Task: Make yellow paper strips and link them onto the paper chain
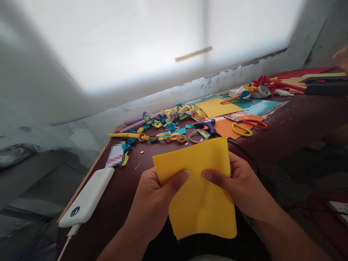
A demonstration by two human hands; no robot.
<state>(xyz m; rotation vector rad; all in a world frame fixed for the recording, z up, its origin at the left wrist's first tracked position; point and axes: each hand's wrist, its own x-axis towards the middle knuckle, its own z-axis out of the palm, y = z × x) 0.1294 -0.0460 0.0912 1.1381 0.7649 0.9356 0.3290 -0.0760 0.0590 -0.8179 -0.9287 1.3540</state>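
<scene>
A sheet of yellow paper point(201, 210) is held up in front of me, its lower edge slightly curved. My left hand point(156, 197) grips its left side, thumb on the near face and fingers behind. On the right side my right hand point(240, 185) pinches it the same way, the two thumbs pointing at each other. The fingers behind the paper are hidden. Just beyond the sheet lie a tape roll point(198, 136), a blue glue gun point(205, 125) and scissors point(246, 127) with yellow and red handles on orange paper point(225, 128).
Paper chains point(165, 137) and crumpled paper flowers point(171, 127) lie at the table's far left. A white power bank point(88, 197) with a cable sits near the left edge. Red paper pieces point(268, 85) lie far right, and another person's hand point(341, 59) shows there.
</scene>
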